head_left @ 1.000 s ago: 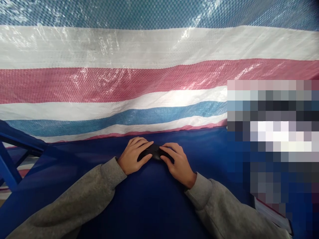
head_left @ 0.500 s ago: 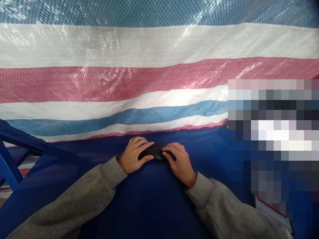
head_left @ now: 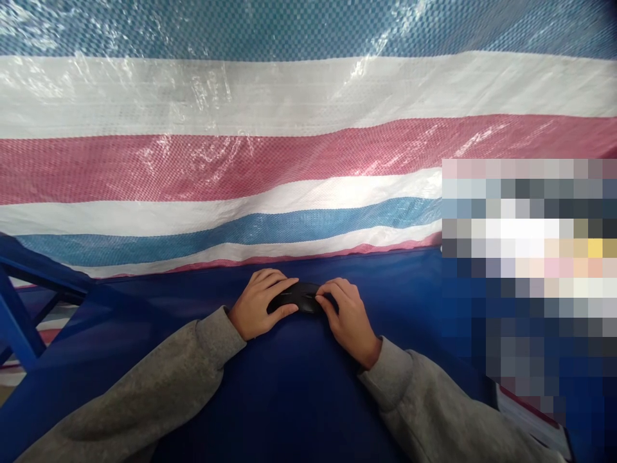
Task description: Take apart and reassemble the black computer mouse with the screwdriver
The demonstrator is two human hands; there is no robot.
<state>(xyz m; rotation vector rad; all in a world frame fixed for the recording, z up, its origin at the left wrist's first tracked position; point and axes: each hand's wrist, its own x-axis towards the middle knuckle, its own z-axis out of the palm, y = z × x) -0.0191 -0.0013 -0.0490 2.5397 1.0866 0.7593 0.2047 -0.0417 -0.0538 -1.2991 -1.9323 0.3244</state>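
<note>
A black computer mouse (head_left: 299, 299) lies low over the blue tabletop, its long side running left to right. My left hand (head_left: 263, 305) grips its left end, fingers over the far side and thumb along the near side. At the mouse's right end, my right hand (head_left: 347, 315) has thumb and forefinger drawn together in a pinch at its edge. Whether something small sits between those fingertips is hidden. Grey sleeves cover both forearms.
The blue tabletop (head_left: 270, 392) ends against a striped plastic sheet (head_left: 216, 161) hanging behind it. Blue frame bars (head_left: 22, 315) stand at the left. A pixelated patch hides the right side.
The right fingertips have shifted slightly right along the end of the mouse. The left hand keeps its hold, and the whole view has tilted a little.
</note>
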